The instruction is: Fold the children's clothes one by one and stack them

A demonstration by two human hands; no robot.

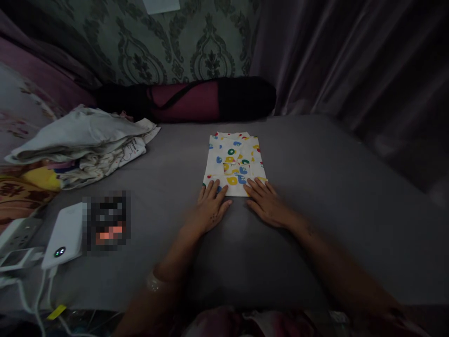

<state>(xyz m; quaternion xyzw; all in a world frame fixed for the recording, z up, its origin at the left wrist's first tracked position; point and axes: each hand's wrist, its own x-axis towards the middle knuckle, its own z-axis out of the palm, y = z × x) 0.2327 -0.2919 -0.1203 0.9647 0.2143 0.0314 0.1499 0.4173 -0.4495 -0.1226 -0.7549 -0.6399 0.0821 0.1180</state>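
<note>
A white garment (234, 161) with a print of blue, yellow, green and red shapes lies folded into a rough rectangle on the grey sheet (242, 252). Its near edge is turned up in a band. On the left end of that band rests my left hand (212, 204), palm down with fingers stretched out. My right hand (267, 202) lies flat on the right end, fingers apart and pointing away from me. Neither hand grasps the cloth; both press on it from above.
A pile of clothes (91, 135) sits at the left. Nearer are a white power bank (66, 234) with cables, a power strip (19, 236) and a blurred-out item (109, 220). A black and maroon long bag (189, 100) lies along the wall; curtains (336, 61) hang at right.
</note>
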